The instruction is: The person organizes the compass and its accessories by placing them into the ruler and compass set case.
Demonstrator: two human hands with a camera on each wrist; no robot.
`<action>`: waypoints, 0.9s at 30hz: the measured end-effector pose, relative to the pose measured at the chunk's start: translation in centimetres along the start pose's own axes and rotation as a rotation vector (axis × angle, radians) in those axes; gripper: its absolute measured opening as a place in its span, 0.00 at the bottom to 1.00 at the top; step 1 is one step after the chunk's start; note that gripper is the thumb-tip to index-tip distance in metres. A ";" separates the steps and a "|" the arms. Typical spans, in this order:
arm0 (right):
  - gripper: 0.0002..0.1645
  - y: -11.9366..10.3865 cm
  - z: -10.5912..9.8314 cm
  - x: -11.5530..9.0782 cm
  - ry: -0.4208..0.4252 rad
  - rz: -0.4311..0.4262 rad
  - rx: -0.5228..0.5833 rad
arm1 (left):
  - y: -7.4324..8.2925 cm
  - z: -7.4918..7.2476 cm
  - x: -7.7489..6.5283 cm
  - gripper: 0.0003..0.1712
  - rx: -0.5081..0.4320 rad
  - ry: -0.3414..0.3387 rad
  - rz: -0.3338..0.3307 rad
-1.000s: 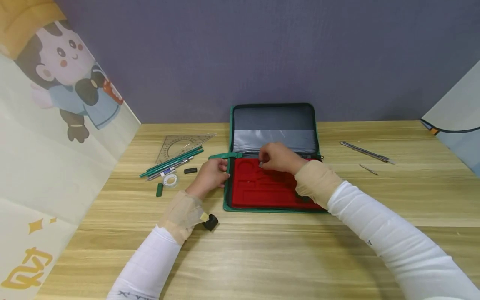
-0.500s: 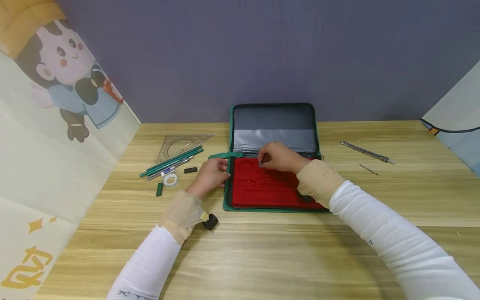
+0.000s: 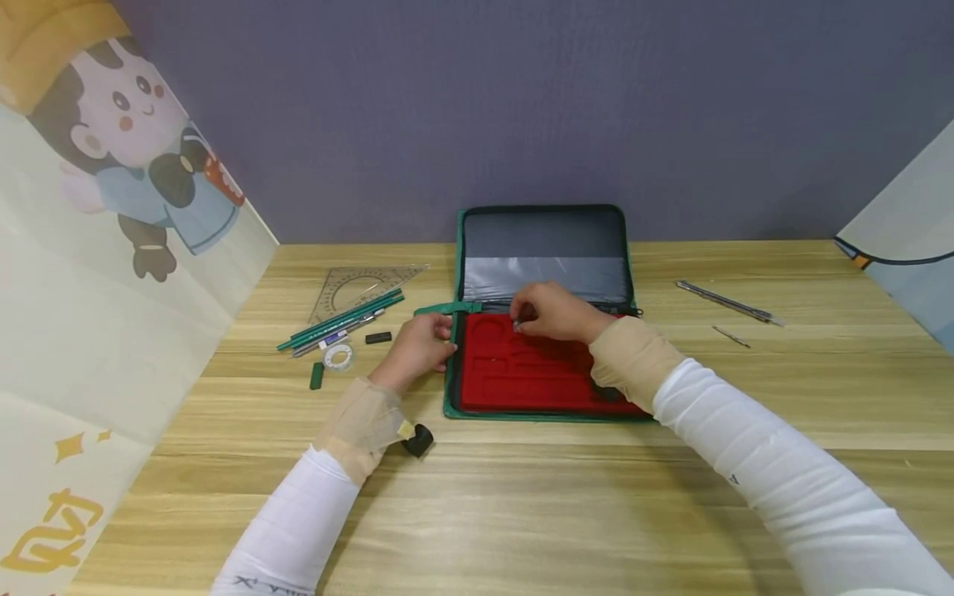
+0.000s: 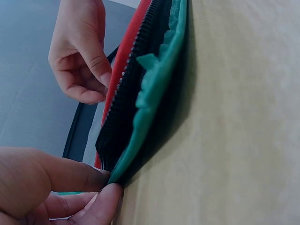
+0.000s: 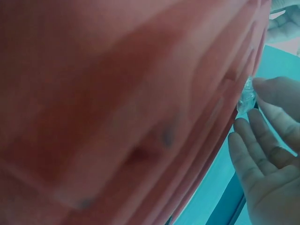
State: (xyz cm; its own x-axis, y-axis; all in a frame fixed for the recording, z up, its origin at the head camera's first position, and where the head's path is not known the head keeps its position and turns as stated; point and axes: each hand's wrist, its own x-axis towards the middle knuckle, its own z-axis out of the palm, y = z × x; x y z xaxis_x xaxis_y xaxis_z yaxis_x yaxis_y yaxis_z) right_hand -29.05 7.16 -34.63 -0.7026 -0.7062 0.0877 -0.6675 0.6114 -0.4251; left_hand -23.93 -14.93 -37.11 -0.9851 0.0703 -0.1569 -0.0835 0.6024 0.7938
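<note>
An unzipped green zip case (image 3: 450,401) lies spread on the table, its red moulded tray (image 3: 537,391) facing up with shaped hollows. Thumb and finger of my left hand (image 3: 419,343) pinch the case's green left edge (image 4: 136,136), beside the black zipper (image 4: 124,79). Over the tray's back left part, my right hand (image 3: 557,313) pinches a small shiny piece (image 5: 246,97), which looks clear in the right wrist view. It sits right at the tray's surface; its exact kind is not clear.
Left of the case lie a clear set square (image 3: 328,290), green pencils (image 3: 335,323), a white tape-like ring (image 3: 339,357), a black block (image 3: 378,338) and a green block (image 3: 316,377). A compass (image 3: 730,302) and a thin metal piece (image 3: 732,336) lie right. The raised lid (image 3: 544,236) stands behind.
Almost nothing differs. My right hand has shifted very slightly left over the tray, still pinching the small piece; my left hand keeps its place on the case edge.
</note>
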 end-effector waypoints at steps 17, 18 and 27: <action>0.04 0.0 -0.3 0.2 -0.036 0.007 0.016 | 0.1 0.1 -0.1 0.22 0.014 -0.004 0.006; 0.04 0.0 -0.3 0.1 -0.039 0.008 0.020 | 0.2 0.1 -0.1 0.22 0.016 -0.003 0.007; 0.04 0.2 -0.2 0.1 -0.046 0.008 0.017 | 0.1 0.0 -0.1 0.22 0.022 0.003 0.015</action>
State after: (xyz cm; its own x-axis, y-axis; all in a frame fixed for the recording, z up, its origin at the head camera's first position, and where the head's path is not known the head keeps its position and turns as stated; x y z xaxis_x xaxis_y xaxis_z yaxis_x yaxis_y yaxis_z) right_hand -29.28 7.30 -34.58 -0.6958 -0.7170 0.0427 -0.6572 0.6114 -0.4408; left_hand -23.81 -14.92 -37.00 -0.9867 0.0767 -0.1433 -0.0656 0.6189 0.7828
